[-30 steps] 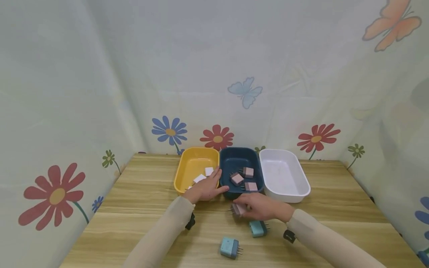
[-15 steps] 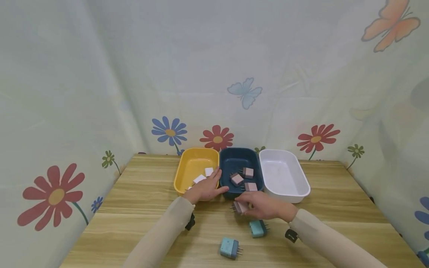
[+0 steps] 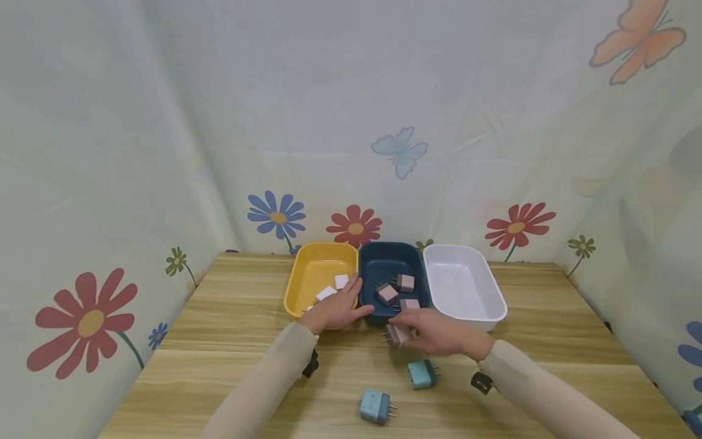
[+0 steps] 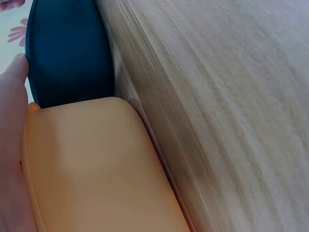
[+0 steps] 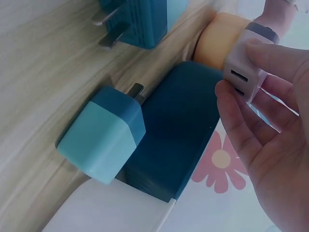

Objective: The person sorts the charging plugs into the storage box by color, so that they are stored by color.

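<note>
Unmoved since a second ago: left hand [image 3: 337, 308], spread over the adjoining rims of yellow tray [image 3: 323, 259] and blue tray [image 3: 390, 255]. Shifted slightly rightward: pink charger [image 3: 398, 336], pinched by right hand [image 3: 441, 332] just in front of the blue tray. White chargers [image 3: 326, 293] inside the yellow tray; three pink chargers [image 3: 388, 294] inside the blue tray; two teal chargers [image 3: 373, 405] nearer on the counter [image 3: 192, 366]; at far right, white tray [image 3: 460, 289].

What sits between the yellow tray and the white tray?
The dark blue tray, with pink plugs in it. The head view shows it between the yellow tray and the white tray.
</note>
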The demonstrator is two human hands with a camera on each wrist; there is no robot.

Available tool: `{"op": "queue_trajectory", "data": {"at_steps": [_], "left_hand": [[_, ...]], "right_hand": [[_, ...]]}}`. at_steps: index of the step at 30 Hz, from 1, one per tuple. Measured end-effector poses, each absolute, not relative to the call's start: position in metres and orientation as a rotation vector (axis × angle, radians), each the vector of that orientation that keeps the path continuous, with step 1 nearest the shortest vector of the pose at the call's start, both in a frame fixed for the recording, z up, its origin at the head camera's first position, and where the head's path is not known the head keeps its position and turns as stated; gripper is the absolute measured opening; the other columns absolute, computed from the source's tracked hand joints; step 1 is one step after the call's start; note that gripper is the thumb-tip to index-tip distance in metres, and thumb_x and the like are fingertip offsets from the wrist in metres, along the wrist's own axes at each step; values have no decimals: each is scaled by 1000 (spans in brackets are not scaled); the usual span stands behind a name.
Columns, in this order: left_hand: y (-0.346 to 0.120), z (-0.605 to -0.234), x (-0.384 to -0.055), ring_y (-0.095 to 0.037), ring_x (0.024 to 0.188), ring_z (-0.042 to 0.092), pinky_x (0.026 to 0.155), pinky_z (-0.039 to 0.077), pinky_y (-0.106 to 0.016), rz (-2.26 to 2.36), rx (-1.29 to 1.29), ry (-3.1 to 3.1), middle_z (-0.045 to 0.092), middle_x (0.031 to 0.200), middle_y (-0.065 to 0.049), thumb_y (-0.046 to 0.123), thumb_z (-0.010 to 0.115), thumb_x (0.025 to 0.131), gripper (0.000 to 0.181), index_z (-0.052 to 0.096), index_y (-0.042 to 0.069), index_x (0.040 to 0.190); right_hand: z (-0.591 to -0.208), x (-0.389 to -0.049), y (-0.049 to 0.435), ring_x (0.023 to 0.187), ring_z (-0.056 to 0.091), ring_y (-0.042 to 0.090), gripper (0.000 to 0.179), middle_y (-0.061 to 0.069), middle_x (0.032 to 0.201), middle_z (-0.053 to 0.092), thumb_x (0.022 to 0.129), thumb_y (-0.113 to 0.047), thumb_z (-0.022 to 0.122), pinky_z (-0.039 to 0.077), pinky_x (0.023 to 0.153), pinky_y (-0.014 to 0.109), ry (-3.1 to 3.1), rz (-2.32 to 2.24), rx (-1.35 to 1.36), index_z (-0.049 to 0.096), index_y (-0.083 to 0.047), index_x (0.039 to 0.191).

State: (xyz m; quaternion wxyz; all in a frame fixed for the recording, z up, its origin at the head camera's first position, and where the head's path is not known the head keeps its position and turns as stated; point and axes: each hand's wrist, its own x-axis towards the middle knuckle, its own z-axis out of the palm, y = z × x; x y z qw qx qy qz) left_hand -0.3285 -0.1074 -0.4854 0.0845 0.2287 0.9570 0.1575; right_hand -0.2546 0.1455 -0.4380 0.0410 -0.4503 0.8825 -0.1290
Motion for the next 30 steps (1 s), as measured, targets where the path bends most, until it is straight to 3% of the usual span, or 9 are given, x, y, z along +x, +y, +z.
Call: {"op": "queue_trajectory", "data": {"at_steps": [13,23,30], "left_hand": [[-108,-484,-328,-21,141,21,110,27,-39,475,698,2851,-3,159,-1,66,39,90,89,8,11,153],[-108,-485,-327,-20,141,21,110,27,-37,461,704,2857,-3,159,0,66,39,90,89,8,12,153],[-108,-485,-327,-19,141,19,110,25,-37,462,710,2858,-4,159,0,66,38,90,89,8,11,153]], "right_hand": [[-430,-257,151,93,54,3,46,-6,114,58,89,-27,67,50,80,24,2743,-377,-1310,55,-13,131],[-430,-262,156,108,56,10,48,-1,125,59,86,-21,71,48,91,32,2796,-380,-1355,56,-11,130],[-425,-265,159,104,56,7,48,-2,122,59,85,-19,72,49,88,30,2808,-420,-1325,56,-12,130]]}}
